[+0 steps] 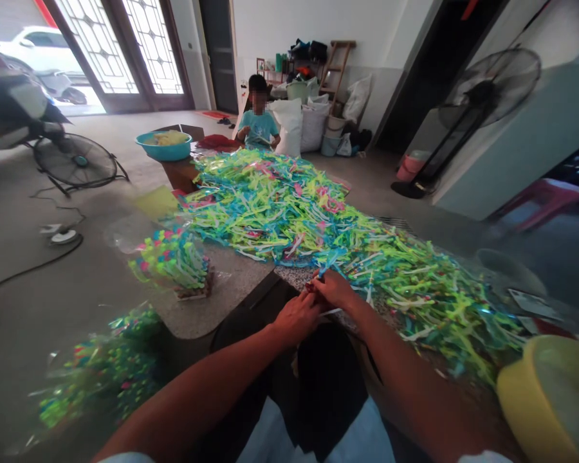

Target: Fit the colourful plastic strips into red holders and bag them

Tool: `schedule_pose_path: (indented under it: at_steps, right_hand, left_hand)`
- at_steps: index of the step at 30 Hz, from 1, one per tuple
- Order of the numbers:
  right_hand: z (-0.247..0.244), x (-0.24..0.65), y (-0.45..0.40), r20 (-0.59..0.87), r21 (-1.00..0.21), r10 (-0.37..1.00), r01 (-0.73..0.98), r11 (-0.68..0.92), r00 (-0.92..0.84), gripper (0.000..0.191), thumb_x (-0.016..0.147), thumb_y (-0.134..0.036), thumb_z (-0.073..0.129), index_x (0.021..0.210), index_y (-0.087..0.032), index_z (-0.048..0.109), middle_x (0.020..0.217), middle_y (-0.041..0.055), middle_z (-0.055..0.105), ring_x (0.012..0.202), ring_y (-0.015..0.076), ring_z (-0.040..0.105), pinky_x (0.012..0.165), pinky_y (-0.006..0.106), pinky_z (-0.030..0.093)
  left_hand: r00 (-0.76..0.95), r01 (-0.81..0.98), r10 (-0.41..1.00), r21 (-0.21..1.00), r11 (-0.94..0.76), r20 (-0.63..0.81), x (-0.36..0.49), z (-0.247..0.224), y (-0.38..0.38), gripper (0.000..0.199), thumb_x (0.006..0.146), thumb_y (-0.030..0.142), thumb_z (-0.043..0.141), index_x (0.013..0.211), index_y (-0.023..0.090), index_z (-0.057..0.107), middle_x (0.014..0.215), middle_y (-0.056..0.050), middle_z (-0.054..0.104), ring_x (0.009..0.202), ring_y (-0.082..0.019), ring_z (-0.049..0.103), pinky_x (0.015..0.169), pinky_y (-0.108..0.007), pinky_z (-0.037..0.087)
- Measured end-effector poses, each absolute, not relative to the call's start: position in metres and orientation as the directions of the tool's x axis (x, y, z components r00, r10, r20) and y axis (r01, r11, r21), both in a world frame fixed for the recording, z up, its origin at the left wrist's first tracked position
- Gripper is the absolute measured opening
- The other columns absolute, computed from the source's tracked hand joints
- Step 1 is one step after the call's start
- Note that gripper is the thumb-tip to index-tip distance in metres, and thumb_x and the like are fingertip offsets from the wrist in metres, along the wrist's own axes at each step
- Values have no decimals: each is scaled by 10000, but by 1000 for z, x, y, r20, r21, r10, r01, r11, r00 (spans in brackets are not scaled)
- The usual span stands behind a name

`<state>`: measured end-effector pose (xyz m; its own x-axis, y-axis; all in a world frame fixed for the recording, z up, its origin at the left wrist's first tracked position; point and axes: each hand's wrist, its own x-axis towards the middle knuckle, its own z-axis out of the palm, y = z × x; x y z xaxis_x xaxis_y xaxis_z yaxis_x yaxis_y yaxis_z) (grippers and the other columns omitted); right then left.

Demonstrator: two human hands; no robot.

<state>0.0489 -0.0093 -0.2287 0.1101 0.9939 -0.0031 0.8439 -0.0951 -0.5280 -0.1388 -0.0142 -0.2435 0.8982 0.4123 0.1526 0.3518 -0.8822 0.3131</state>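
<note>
My left hand [299,314] and my right hand [336,289] meet over the near edge of the speckled tabletop, above my lap. The fingers of both are closed together round a small piece with dark red, blue and white parts; its exact kind is too small to make out. A white end sticks out below the right hand. Just beyond the hands spreads a big heap of thin plastic strips [289,206] in yellow-green, blue, white and pink. To the left stands an upright bundle of similar strips [174,260] on a dark red base.
A clear bag of green strips [120,366] lies low on the left. A yellow tub [535,399] stands at the right. Across the table sits a person [258,125] in a turquoise shirt, near a blue basin [164,148]. Floor fan [80,161] left, standing fan [482,96] right.
</note>
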Motion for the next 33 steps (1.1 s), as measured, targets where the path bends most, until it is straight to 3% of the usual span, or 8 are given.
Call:
schedule_pose_path:
  at_steps: [9,20,25,27,30,33]
  right_hand:
    - [-210,53,-8,-76,-529,996,849,-2,-45,240,934,-301,533,998,-194,738,929,31,768,879,180,685,750,229,420]
    - [-200,42,-7,-88,-473,996,881,-21,-24,227,908,-272,542,895,-191,753,863,43,758,813,182,660,715,242,393]
    - [-205,42,-7,-130,-328,991,944,-40,-3,278,921,-345,533,878,-178,751,876,101,751,829,210,670,707,267,387]
    - [-211,47,-4,-130,-348,991,938,-4,-44,303,928,-359,507,863,-186,747,866,100,751,812,206,674,708,272,396]
    - [-222,55,1,-119,-357,990,934,30,-77,306,916,-369,500,835,-208,748,849,102,750,816,217,683,696,286,404]
    - [-231,61,3,-116,-351,990,936,38,-83,305,908,-384,496,843,-233,752,844,93,750,824,232,689,689,300,409]
  left_hand:
    - [893,284,385,370,-885,235,-139,-244,-8,326,946,275,556,1249,230,668,1240,-96,614,1192,-271,528,1040,-420,492]
    - [887,264,389,419,-869,249,-142,-240,-6,321,942,296,569,1233,234,689,1276,-88,628,1217,-256,546,1085,-402,464]
    - [890,258,379,407,-876,252,-143,-243,-7,336,955,324,559,1245,226,697,1353,-94,610,1286,-256,514,1117,-391,442]
    - [889,256,374,392,-884,264,-142,-245,-6,363,969,296,527,1298,246,670,1371,-82,606,1306,-250,502,1108,-386,451]
    - [900,270,367,360,-893,236,-140,-249,-4,372,968,407,536,1209,188,716,1347,-125,619,1294,-279,517,1071,-407,483]
    - [895,274,363,325,-905,258,-137,-253,-3,341,969,380,536,1158,173,730,1347,-128,625,1285,-269,530,1094,-407,469]
